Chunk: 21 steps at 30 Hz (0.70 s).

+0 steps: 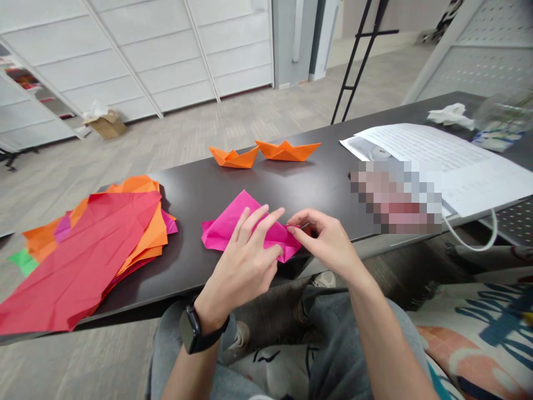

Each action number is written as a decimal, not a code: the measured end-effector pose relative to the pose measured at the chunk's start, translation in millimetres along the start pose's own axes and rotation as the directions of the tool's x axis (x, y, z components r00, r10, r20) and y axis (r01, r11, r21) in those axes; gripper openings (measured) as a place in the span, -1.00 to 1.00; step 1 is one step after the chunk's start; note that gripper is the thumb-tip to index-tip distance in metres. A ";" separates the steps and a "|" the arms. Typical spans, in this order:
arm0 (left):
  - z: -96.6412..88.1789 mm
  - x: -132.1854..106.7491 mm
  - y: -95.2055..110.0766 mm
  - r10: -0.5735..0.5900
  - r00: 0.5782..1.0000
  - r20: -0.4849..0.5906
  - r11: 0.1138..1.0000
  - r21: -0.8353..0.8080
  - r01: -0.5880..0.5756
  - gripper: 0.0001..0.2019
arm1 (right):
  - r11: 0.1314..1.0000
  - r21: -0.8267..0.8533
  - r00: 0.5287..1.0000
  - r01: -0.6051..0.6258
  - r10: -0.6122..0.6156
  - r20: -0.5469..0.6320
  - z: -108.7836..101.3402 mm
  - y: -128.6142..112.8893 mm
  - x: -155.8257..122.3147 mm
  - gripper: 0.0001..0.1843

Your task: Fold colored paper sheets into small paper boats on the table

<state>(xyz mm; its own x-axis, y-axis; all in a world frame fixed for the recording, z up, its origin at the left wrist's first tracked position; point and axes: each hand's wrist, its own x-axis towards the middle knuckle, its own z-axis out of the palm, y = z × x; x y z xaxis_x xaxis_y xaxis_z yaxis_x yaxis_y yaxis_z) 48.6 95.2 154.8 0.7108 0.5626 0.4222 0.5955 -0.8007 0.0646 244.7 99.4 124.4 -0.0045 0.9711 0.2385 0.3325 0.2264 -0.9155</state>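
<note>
A partly folded pink paper (227,222) lies on the dark table (316,180) near its front edge. My left hand (245,261) rests on the paper with its fingers stretched out flat, pressing it down. My right hand (327,241) pinches the paper's right corner between thumb and fingertips. Two finished orange paper boats (234,158) (288,150) stand side by side further back on the table.
A loose stack of coloured sheets, red (79,255) on top of orange, lies at the left end. White printed papers (441,150), a crumpled tissue (450,115) and a white cable (478,241) are at the right. A cardboard box (106,124) sits on the floor behind.
</note>
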 end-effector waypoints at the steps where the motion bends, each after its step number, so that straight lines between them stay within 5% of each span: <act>1: -2.0 1.6 0.2 0.001 1.000 0.016 1.000 0.026 -0.002 -0.91 | 1.000 0.000 1.000 0.007 -0.007 0.010 0.0 -0.7 -0.4 -0.93; 5: -7.0 6.7 -0.8 0.001 0.997 0.080 0.998 0.067 -0.007 -0.86 | 0.999 0.029 1.000 0.023 -0.024 0.005 0.4 -1.3 -0.9 -0.94; 10: -4.4 6.9 -1.1 -0.004 0.999 0.033 0.998 0.068 0.002 -0.84 | 0.994 0.081 0.998 0.069 -0.068 -0.015 -0.3 -0.6 -2.8 -0.91; 21: 1.0 1.9 -5.9 0.009 0.999 0.039 0.998 0.056 -0.011 -0.80 | 0.979 0.079 0.970 0.188 -0.197 0.142 -9.1 -7.0 -6.0 -0.79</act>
<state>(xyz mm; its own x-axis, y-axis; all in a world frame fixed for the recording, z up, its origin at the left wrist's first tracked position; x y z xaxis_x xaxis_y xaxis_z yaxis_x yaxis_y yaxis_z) 46.9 101.1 154.4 0.7298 0.5633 0.3875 0.6077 -0.7941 0.0097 251.0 91.3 132.2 -0.2043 0.9080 0.3659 0.2503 0.4098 -0.8771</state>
